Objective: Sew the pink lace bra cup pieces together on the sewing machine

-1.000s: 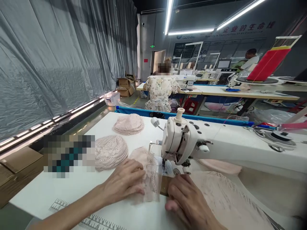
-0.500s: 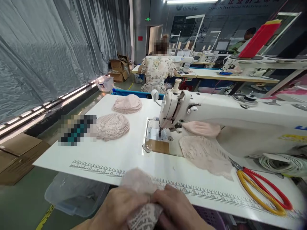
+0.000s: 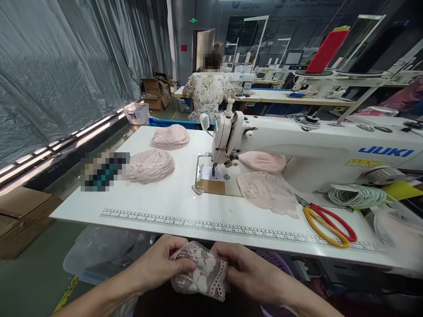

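Observation:
A pale pink lace piece [image 3: 200, 270] is stretched between my two hands, just in front of the table's near edge. My left hand [image 3: 165, 266] pinches its left side, thumb on top. On the right side, my right hand [image 3: 246, 270] grips it with fingers curled behind the fabric. Beyond them stands a white sewing machine [image 3: 317, 141], its needle over the metal plate. Right of the needle, a lace piece [image 3: 267, 193] lies flat, with a smooth pink cup-shaped piece [image 3: 262, 161] behind it.
Two stacks of pink pieces, a lace stack [image 3: 152, 166] and a smoother stack [image 3: 170, 137], lie on the left. Scissors [image 3: 330, 224] with red and yellow handles rest on the right by coiled tubing [image 3: 357, 196]. A plastic bin [image 3: 99, 253] stands below. A co-worker [image 3: 210, 94] sits ahead.
My hands, bunched over the fabric before, have drawn slightly apart and spread the lace so its pattern shows. The view has shifted right.

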The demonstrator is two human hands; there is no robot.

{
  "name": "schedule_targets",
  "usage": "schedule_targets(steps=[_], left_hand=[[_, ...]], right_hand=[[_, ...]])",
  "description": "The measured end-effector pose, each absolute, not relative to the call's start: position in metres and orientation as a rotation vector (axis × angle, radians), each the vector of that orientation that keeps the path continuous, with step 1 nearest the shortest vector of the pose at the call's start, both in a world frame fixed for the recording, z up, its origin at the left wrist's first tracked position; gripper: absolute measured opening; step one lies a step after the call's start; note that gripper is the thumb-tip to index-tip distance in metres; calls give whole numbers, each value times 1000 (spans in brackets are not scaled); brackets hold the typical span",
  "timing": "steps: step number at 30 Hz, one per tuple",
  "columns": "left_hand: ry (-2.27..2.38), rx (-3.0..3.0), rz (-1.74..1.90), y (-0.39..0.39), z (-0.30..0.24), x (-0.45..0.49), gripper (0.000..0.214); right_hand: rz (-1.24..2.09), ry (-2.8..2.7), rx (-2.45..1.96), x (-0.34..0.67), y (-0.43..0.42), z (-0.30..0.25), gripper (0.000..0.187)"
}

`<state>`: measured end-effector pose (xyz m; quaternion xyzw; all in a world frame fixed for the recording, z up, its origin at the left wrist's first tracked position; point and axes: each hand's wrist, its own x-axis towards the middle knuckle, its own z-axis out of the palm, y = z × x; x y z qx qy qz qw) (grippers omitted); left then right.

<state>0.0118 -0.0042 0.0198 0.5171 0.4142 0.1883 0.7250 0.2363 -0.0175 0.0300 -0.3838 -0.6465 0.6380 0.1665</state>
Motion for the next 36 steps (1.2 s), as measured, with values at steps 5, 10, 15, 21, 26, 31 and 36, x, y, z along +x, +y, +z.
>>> schedule_targets(steps=[5, 10, 15, 21, 26, 31, 36], left_hand=[[930, 1120, 437, -7, 24, 7, 37], [1038, 1184, 419, -10, 18, 2, 29], [1006, 1231, 393, -9, 15, 4, 23], [1061, 1322, 330, -6, 12, 11, 29], [1095, 1387, 322, -5, 8, 10, 39], [1049, 1312, 399, -3, 7, 6, 38], [1143, 1384, 410, 0, 12, 4, 32]], right_hand=[[1649, -1888, -1175, 234, -31, 28, 44], [1453, -1815, -1218, 226, -35, 6, 8], [1730, -1587, -1086, 232, -32, 1, 40], [1758, -1512, -1111, 229, -32, 4, 36], [1730, -1489, -1238, 222, -26, 6, 19], [1713, -1559, -1206, 224, -20, 14, 22], [1666, -1634, -1181, 227, -17, 16, 22]])
